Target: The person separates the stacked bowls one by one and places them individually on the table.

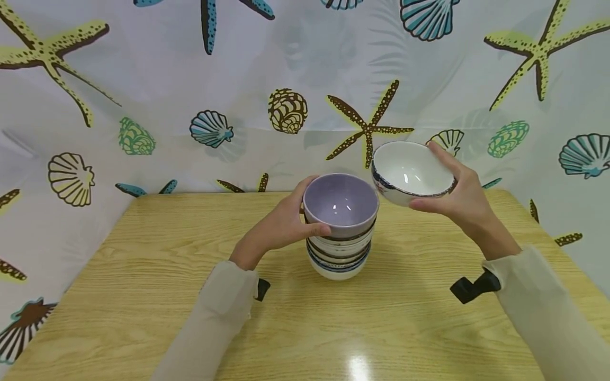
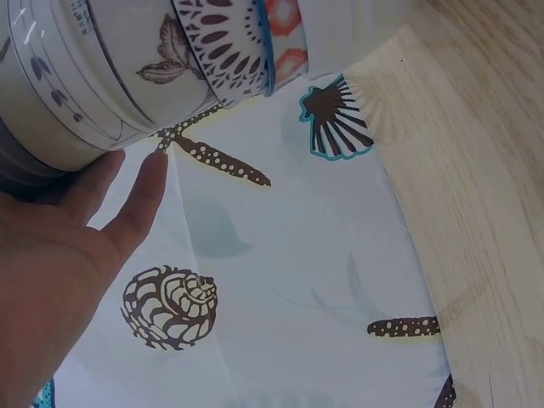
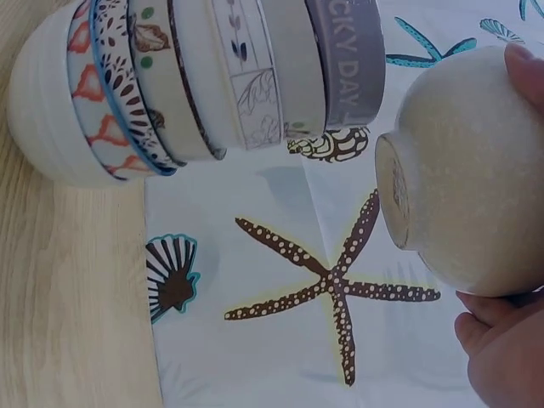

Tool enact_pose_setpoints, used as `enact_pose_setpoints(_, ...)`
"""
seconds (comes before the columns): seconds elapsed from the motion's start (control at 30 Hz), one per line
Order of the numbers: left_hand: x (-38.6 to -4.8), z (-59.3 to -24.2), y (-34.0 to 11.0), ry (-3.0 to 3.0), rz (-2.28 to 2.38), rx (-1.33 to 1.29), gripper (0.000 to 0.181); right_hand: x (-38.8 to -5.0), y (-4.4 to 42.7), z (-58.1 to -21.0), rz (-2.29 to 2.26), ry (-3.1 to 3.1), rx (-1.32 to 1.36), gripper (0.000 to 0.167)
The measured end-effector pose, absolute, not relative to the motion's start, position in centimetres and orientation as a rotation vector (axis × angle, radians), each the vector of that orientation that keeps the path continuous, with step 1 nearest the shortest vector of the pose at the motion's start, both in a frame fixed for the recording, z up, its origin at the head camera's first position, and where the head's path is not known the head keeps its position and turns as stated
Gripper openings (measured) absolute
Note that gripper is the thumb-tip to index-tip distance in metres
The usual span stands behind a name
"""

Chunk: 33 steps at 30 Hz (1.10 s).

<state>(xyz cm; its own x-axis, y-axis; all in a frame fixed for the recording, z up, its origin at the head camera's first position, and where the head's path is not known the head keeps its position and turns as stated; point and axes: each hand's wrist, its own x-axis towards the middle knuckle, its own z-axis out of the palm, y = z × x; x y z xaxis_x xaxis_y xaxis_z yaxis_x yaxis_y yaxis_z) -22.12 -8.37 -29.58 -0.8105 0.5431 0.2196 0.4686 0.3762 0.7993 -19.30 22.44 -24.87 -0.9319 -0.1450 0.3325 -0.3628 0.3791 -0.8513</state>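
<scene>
A stack of nested bowls [image 1: 339,251] stands on the wooden table, with a purple bowl [image 1: 340,203] on top. My left hand [image 1: 286,219] holds the purple bowl from its left side, thumb at the front and fingers behind. To the right of the stack and raised above the table, a white bowl [image 1: 412,169] with a dark patterned rim is tilted toward the head camera. My right hand [image 1: 459,190] grips its right side between thumb and fingers. The right wrist view shows this bowl's pale underside and foot ring [image 3: 395,191] apart from the stack, and lettering on the purple bowl [image 3: 353,59].
The light wood table [image 1: 157,286] spreads around the stack. Behind it hangs a white cloth [image 1: 162,63] printed with starfish and shells. Each wrist carries a black strap mount, such as the right one [image 1: 475,287].
</scene>
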Motion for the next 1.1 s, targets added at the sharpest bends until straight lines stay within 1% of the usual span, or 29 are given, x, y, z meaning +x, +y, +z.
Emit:
enact_pose_setpoints(0.3, -22.1, -29.6, -8.4, 2.544, 1.433, 0.939, 0.135, -19.0, 23.7, -26.3, 1.549, -2.471, 0.379, 0.102)
enact_pose_setpoints(0.8, -22.1, -29.8, -8.6, 2.546, 1.415, 0.939, 0.137, -18.3, 25.4, -30.5, 1.517, -2.549, 0.338, 0.101)
enact_pose_setpoints(1.1, -22.2, -29.8, -8.6, 2.551, 1.409, 0.934, 0.137, -18.3, 26.0, -32.8, 1.491, -2.624, 0.292, 0.105)
